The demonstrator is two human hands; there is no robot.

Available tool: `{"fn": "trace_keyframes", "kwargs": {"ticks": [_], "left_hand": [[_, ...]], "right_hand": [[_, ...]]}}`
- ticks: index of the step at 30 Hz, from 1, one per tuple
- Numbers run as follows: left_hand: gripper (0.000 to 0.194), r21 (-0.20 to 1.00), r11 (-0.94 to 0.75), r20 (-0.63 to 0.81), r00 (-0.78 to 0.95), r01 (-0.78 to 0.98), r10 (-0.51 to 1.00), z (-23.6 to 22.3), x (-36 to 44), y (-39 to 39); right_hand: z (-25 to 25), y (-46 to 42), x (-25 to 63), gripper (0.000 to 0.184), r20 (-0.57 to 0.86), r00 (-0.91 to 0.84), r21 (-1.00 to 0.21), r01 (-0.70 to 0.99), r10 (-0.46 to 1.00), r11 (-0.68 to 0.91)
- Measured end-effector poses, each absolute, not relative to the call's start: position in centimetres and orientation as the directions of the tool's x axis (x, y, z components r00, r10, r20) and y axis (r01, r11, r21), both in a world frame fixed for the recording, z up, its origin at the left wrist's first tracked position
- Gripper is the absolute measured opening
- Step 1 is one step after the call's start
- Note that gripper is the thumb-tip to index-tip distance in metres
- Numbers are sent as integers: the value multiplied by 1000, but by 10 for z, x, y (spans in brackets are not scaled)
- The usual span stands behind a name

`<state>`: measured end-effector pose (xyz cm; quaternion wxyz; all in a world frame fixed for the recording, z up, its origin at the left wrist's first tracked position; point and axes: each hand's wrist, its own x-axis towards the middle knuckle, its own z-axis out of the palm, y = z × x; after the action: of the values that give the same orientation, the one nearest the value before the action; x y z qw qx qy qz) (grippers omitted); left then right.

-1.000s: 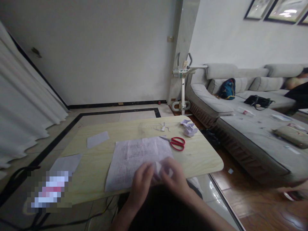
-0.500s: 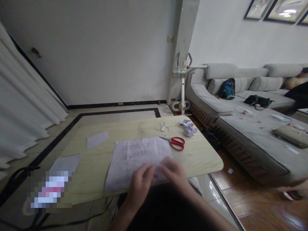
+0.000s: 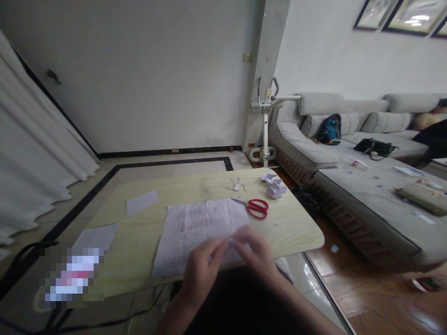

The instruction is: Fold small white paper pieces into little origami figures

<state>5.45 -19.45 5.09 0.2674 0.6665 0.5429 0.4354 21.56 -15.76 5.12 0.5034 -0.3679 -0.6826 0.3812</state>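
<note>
Over the near right part of a large printed sheet of paper (image 3: pixel 195 228), my left hand (image 3: pixel 206 258) and my right hand (image 3: pixel 254 251) meet at the fingertips. Both are closed in a pinch. A tiny pale bit shows between the fingertips, too small and blurred to name. Just beyond my right hand lie scissors (image 3: pixel 258 208) with red handles, their tips on the sheet's far right corner. Thin white paper scraps (image 3: pixel 236 184) lie behind the sheet. Crumpled or folded pale paper pieces (image 3: pixel 275 188) sit near the table's far right corner.
The pale wooden table (image 3: pixel 289 232) also bears a white paper piece (image 3: pixel 141 203) and greyish paper (image 3: pixel 94 237) at the left, beside a pixelated patch. A grey sofa (image 3: pixel 366 195) stands at the right, with a person at its far end. Exercise equipment (image 3: pixel 265 125) stands behind the table.
My hands stay together at the same spot, with fingers shifting slightly. My right hand's knuckles have turned a little and are blurred. The scissors and papers have not moved.
</note>
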Motion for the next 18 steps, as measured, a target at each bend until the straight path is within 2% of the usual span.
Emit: {"fn": "trace_keyframes", "kwargs": {"ticks": [10, 18], "left_hand": [[12, 855, -309, 346, -16, 417, 938, 49, 54, -193], [13, 958, -171, 207, -144, 229, 968, 55, 60, -193]], "right_hand": [[51, -160, 214, 10, 406, -229, -897, 85, 884, 434], [53, -163, 210, 13, 343, -187, -936, 17, 921, 352]]}}
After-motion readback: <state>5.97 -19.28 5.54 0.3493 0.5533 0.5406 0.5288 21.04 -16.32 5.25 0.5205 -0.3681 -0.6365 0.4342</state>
